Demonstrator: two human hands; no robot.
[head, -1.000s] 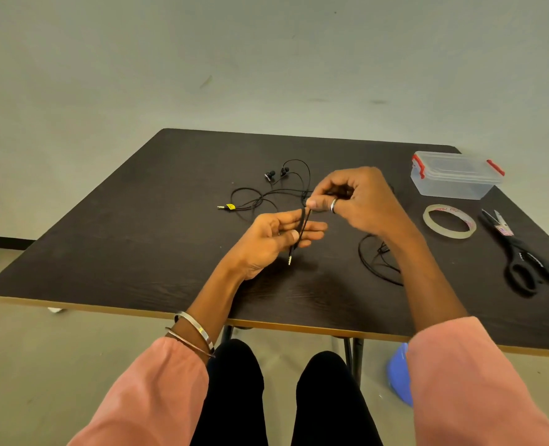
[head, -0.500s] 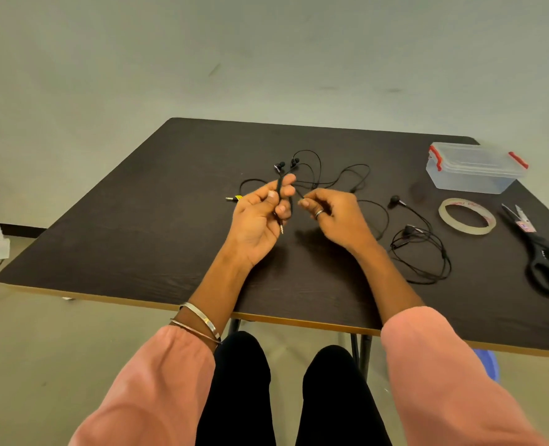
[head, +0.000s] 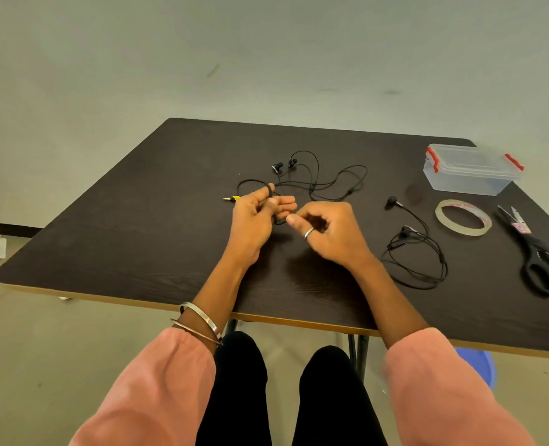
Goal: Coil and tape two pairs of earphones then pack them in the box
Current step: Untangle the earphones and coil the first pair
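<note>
While both hands work mid-counter (head: pixel 157 226), left hand (head: pixel 256 217) holds black cord looped over fingers (head: pixel 269 192), curled round it. Right hand (head: pixel 327 230) fingers curled, thumb and forefinger pinched together at cord end. First earphones (head: pixel 315 175) trail toward 12 o'clock. Second earphones (head: pixel 418 252) loose at 3 o'clock. Box (head: pixel 469 170), lid on, at 2 o'clock by far edge; tape roll (head: pixel 463 217), scissors (head: pixel 537 252) near right edge. Bare counter at 9 o'clock.

- Black earphones (head: pixel 324 175)
- Clear box (head: pixel 469 175) with red clasps
- Dark wood-grain counter (head: pixel 170 220)
- Black-handled scissors (head: pixel 537 255)
- Pink sleeves (head: pixel 157 391)
- Yellow-tagged plug (head: pixel 232 198)
</note>
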